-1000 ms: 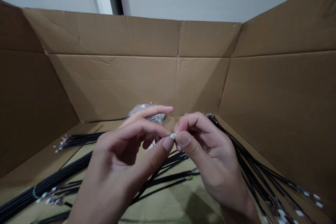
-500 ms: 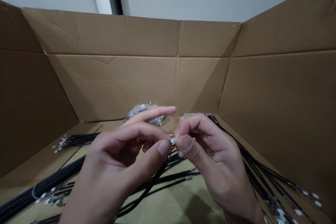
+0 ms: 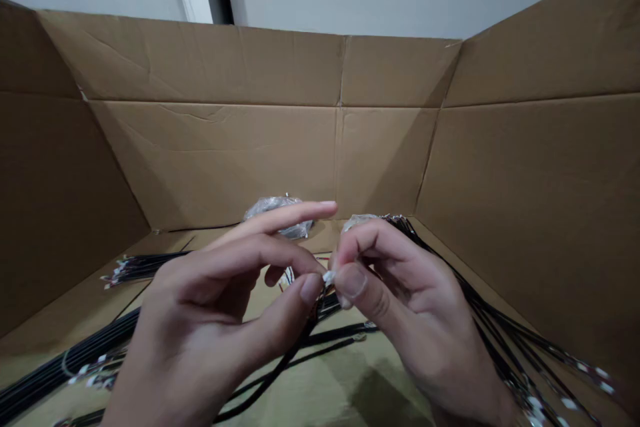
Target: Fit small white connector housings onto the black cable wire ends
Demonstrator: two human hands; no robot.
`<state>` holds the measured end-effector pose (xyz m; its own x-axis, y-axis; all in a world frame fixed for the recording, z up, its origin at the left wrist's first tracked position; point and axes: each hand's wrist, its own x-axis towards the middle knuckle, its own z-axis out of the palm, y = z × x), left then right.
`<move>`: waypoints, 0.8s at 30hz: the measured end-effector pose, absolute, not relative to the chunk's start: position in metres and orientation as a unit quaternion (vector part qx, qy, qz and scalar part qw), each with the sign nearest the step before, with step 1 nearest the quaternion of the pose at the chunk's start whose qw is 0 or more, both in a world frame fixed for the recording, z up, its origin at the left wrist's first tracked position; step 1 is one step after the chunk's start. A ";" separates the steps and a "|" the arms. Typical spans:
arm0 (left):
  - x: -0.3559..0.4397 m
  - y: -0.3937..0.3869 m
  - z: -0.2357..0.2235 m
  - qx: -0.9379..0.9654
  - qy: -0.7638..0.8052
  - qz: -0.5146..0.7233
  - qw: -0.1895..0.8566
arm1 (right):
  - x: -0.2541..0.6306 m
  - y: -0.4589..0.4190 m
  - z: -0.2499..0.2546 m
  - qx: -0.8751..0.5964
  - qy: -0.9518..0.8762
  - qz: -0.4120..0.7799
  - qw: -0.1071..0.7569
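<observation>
Right now I have my left hand (image 3: 210, 320) and right hand (image 3: 400, 307) pinching one small white connector (image 3: 329, 276) between them above the box floor (image 3: 320, 393); its thin black cable (image 3: 280, 367) hangs limp and light, so I'd grip the hard plastic housing.

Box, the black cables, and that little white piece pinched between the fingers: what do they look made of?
Box: brown corrugated cardboard, matte, with fold creases and a seam. Black cables: thin wires in dark, slightly glossy insulation, likely plastic or rubber. White piece, pinched between left hand and right hand: probably a moulded plastic connector; too small to be sure. Crinkled bag behind: clear shiny plastic film.
</observation>
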<state>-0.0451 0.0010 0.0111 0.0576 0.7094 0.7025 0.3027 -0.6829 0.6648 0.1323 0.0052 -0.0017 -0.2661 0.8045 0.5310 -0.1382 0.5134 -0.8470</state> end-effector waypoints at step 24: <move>-0.043 -0.006 -0.006 0.728 0.434 0.506 -0.161 | 0.116 0.009 -0.001 -0.258 -0.623 0.459 0.579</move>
<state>-0.0434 -0.0060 -0.0060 0.1105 0.4692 0.8761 0.7949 -0.5708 0.2055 0.1164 0.0092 -0.0006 -0.1977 0.8521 0.4845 -0.2102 0.4459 -0.8700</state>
